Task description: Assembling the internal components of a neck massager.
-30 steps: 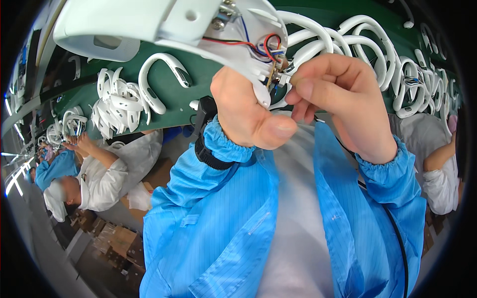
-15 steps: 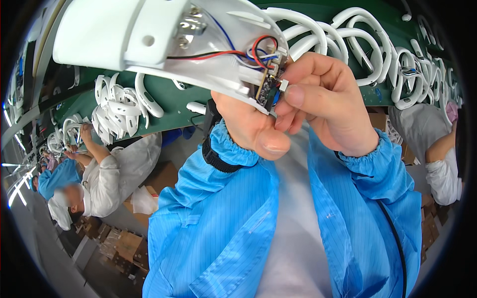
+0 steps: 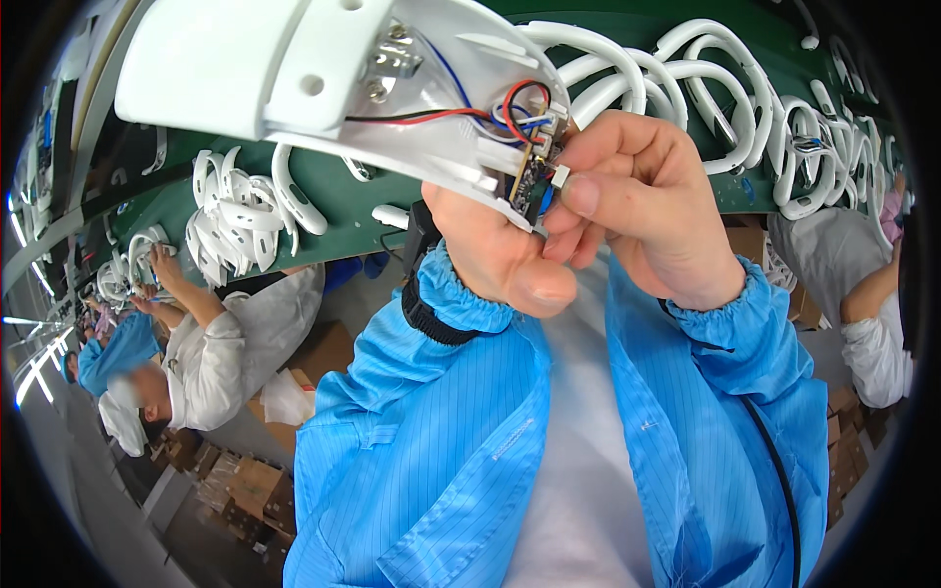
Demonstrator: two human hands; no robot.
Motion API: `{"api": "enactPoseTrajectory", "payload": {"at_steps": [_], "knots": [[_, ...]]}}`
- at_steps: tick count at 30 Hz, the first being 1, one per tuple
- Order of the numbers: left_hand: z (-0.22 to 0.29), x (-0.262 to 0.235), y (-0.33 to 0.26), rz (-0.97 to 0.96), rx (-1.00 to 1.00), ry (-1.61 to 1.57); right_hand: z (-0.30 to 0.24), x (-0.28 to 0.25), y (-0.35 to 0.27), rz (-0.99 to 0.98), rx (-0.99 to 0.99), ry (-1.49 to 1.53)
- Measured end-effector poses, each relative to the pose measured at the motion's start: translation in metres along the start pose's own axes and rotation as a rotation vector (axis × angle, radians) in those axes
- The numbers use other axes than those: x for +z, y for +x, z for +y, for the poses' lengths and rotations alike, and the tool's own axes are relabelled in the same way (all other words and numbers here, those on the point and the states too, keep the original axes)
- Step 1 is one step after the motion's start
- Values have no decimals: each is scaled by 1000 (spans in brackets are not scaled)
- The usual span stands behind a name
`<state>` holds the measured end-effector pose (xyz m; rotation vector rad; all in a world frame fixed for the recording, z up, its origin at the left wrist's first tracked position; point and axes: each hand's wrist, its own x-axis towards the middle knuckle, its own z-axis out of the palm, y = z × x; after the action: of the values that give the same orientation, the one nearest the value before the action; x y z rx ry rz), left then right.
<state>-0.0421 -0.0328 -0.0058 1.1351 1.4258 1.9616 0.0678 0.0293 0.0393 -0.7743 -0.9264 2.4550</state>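
A curved white plastic housing (image 3: 201, 69) is raised above the bench, its open inner side showing. My left hand (image 3: 495, 245) is under its right end and holds it, with most fingers hidden behind the shell. Inside run red, black, blue and white wires (image 3: 431, 118), leading to a small circuit board (image 3: 529, 176) at the end of the housing. Thumb and fingertips of my right hand (image 3: 652, 196) are closed on a small white plug connector (image 3: 560, 176) right beside the board. Whether the plug touches the board I cannot tell.
Beyond my hands, the green bench (image 3: 343, 220) carries several white curved frames (image 3: 730, 88) at right and a pile of white curved parts (image 3: 235, 216) at left. Co-workers in white (image 3: 245, 343) sit on both sides. Cardboard boxes (image 3: 255, 485) stand low at left.
The housing has shifted slightly to the right and tilted a little in my left hand. My right hand keeps its pinch on the plug, nearly in place.
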Motion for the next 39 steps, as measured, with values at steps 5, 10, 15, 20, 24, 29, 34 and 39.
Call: {"api": "enactPoseTrajectory", "payload": {"at_steps": [5, 10, 15, 20, 24, 29, 34, 39], "knots": [[1, 1, 0, 3, -9, -4, -1, -1, 0, -5, 4, -9], [2, 1, -1, 7, -48, -21, -1, -3, 0, -21, -4, -3], [6, 4, -1, 33, -145, -61, -2, -4, 2, -7, 18, -24], [4, 2, 2, 82, -149, -39, -5, -2, -6, 174, -69, -264], [3, -1, 1, -28, -230, 24, -6, 7, -9, 201, -92, -373], [-7, -2, 4, 0, -39, 39, -6, 5, -6, 205, -121, -377], [-20, -14, 13, -214, 326, 306, -4, 8, -5, 255, -191, -504], [-20, -10, 19, -176, 273, 438, -3, 6, 5, 335, -497, -1022]]}}
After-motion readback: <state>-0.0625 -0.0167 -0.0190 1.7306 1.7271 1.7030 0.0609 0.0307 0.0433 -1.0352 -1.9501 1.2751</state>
